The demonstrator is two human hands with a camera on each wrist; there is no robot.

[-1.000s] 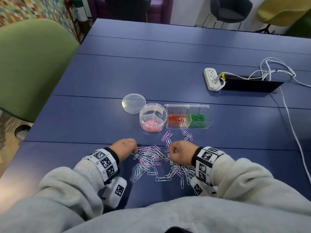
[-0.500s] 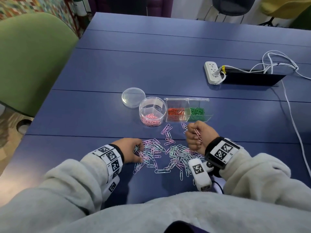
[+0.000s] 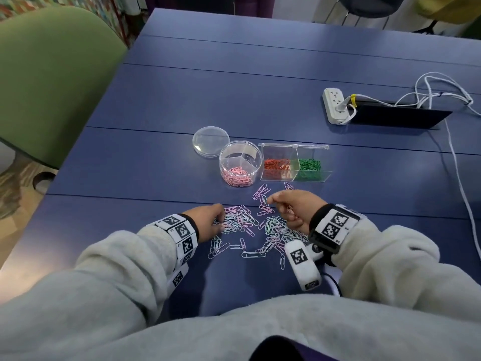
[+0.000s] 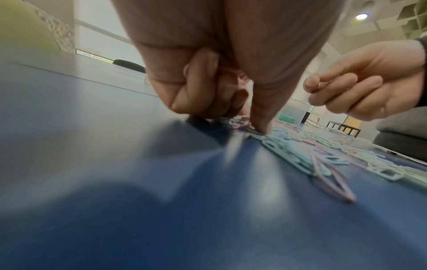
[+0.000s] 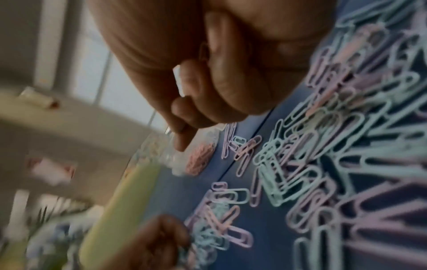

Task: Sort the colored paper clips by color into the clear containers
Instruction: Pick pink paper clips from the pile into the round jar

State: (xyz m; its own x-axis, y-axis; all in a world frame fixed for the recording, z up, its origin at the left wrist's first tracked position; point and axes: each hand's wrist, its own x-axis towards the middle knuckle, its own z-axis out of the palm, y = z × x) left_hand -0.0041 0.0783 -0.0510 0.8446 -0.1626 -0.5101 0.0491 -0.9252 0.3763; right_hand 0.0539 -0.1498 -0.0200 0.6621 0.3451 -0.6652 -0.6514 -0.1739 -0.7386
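Observation:
A pile of pastel paper clips [image 3: 263, 227], pink, lilac and pale blue-green, lies on the blue table [image 3: 234, 87] in front of me. My left hand [image 3: 221, 221] is at the pile's left edge, with curled fingers and thumb [image 4: 259, 126] pinching at clips there. My right hand [image 3: 279, 207] hovers over the pile's far right, curled round a few pink clips [image 3: 289, 210]. Beyond stand a round clear container [image 3: 240, 162] holding pink clips and a rectangular clear box [image 3: 294, 152] holding red clips [image 3: 276, 166] and green clips [image 3: 309, 165].
A round clear lid [image 3: 210, 141] lies left of the round container. A white power strip [image 3: 334, 106], white cables [image 3: 442, 84] and a dark flat panel [image 3: 398, 117] sit at the far right. A green chair [image 3: 52, 74] stands beside the table's left edge.
My right hand lifted off the pile's near side with pink clips and moved forward toward the containers. My left hand shifted onto the pile's left edge.

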